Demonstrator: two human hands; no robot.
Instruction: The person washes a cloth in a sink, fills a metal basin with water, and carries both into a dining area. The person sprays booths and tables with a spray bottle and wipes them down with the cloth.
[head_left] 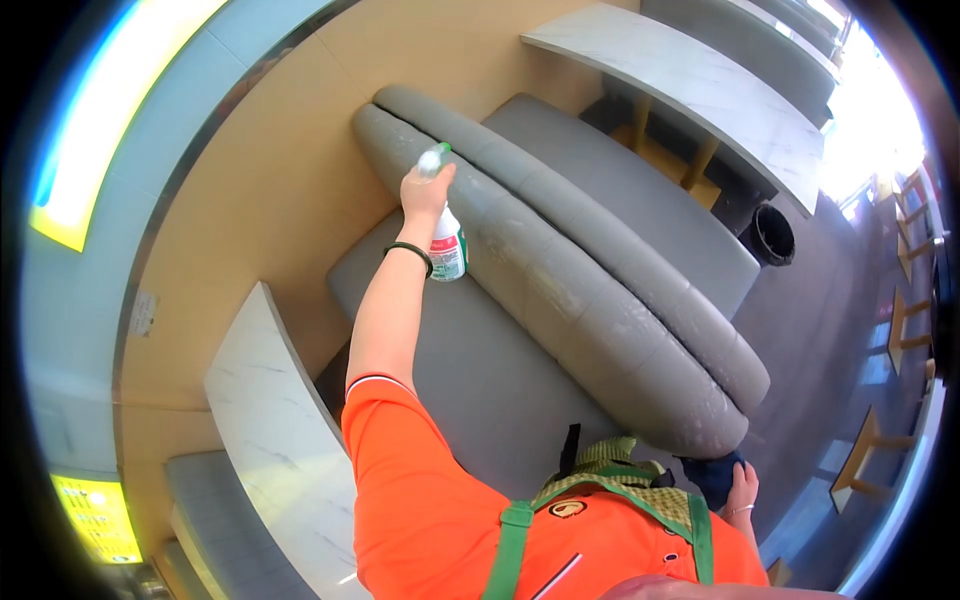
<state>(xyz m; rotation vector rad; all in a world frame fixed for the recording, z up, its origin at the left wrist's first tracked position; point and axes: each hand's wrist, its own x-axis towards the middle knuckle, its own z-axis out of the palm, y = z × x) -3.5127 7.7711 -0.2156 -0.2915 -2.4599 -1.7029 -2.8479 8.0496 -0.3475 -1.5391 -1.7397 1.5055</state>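
Note:
My left hand (425, 192) is closed round the neck of a white spray bottle (447, 250) with a green and red label. Its nozzle is over the grey padded seat back (560, 270), near the wall end. Whitish wet streaks and spots show along the top of that seat back. At the lower right, my right hand (742, 490) is beside a dark blue cloth (712, 478) at the near end of the seat back. The fingers of that hand seem to rest at the cloth's edge, but their grip is unclear.
Grey bench seats (480, 370) lie on both sides of the seat back. A marble-patterned table (270, 420) stands at the left, another table (700, 90) at the upper right. A black bin (770, 236) is on the floor beyond. Wooden stools (868, 450) line the right side.

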